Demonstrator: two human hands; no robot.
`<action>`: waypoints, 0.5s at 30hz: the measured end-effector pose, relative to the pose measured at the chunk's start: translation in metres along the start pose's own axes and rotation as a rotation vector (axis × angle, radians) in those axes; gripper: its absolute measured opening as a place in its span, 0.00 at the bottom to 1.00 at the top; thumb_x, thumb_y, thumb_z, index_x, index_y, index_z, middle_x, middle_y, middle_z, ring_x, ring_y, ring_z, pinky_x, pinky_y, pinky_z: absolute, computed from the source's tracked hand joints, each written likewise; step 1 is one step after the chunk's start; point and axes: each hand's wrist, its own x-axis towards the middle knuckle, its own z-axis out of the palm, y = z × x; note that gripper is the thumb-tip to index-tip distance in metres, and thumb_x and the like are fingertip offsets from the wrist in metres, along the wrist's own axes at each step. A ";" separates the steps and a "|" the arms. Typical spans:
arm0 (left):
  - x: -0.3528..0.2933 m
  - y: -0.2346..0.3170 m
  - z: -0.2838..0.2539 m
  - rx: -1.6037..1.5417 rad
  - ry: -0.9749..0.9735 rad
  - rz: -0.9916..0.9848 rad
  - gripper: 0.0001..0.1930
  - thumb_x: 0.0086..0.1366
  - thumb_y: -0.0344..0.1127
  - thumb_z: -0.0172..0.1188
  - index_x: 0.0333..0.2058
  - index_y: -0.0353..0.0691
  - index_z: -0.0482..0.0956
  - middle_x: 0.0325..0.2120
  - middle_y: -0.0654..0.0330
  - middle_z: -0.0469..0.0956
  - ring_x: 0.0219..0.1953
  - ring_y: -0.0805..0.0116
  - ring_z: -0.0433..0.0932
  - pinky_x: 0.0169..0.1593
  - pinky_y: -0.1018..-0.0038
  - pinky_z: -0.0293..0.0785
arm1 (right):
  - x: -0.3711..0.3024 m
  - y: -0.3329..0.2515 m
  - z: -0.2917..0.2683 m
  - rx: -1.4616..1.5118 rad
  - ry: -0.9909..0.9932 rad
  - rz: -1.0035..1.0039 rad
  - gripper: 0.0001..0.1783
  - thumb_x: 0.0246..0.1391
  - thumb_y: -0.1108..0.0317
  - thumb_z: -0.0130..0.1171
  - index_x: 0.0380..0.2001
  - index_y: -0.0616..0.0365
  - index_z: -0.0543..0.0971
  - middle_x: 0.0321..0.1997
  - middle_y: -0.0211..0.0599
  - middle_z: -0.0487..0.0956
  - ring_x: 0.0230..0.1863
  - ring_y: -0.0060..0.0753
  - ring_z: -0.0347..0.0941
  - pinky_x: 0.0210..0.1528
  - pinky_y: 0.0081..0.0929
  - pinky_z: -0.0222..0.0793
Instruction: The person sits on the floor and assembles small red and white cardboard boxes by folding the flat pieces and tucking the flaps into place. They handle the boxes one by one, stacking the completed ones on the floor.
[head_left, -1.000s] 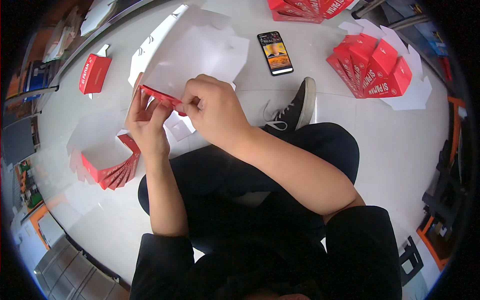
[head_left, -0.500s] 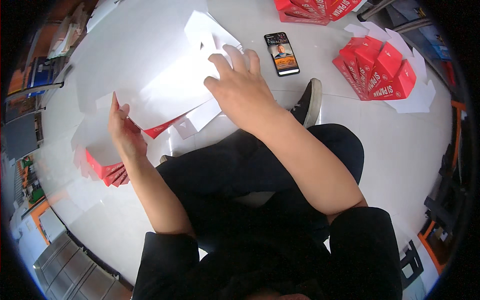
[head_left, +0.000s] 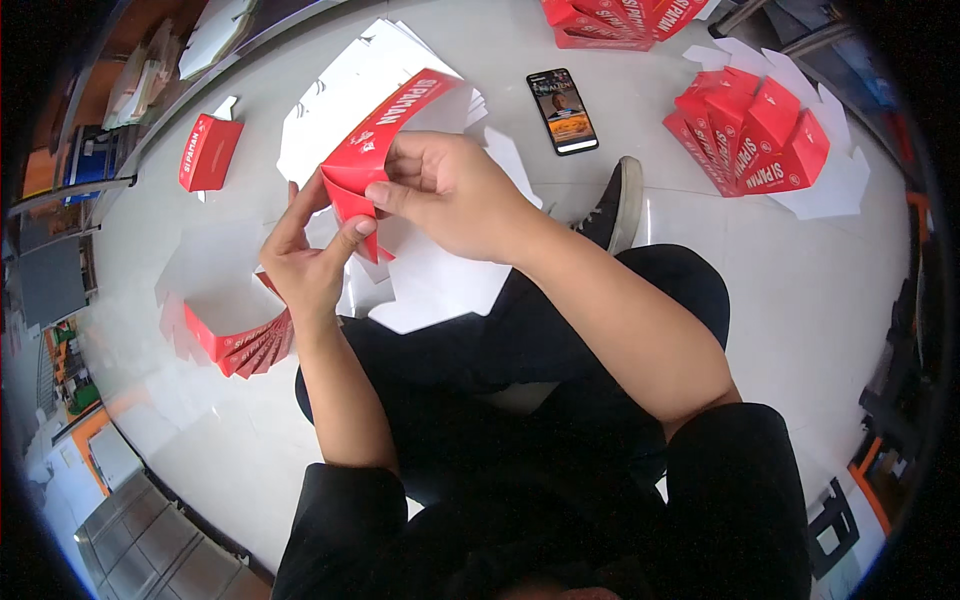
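A partly folded red cardboard box (head_left: 362, 152) with white lettering is between my hands, its long printed wall slanting up to the right. My left hand (head_left: 308, 262) pinches the narrow near end, thumb on the red flap and fingers behind. From the right, my right hand (head_left: 465, 195) grips the same corner, thumb pressed on the flap and fingers curled against the inner side. Behind the box lies a stack of flat white cardboard blanks (head_left: 350, 75). More white cardboard (head_left: 445, 285) shows below my right hand, near my legs.
Nested red boxes (head_left: 240, 340) sit at the left, and a single red box (head_left: 210, 150) stands farther off. Other nested boxes (head_left: 750, 135) are at the right, with another group (head_left: 620, 22) at the far edge. A phone (head_left: 562, 112) lies on the floor near my shoe (head_left: 615, 210).
The cardboard, spread with its white side up before, is now bent with its red face showing. My right hand has moved down and left to grip it beside my left hand.
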 end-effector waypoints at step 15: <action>-0.001 0.008 -0.006 0.255 0.042 0.164 0.28 0.41 0.21 0.71 0.48 0.35 0.84 0.36 0.56 0.86 0.34 0.68 0.78 0.45 0.72 0.76 | -0.004 -0.014 0.001 -0.316 0.394 -0.096 0.12 0.55 0.64 0.67 0.36 0.63 0.83 0.29 0.40 0.84 0.27 0.28 0.80 0.33 0.27 0.74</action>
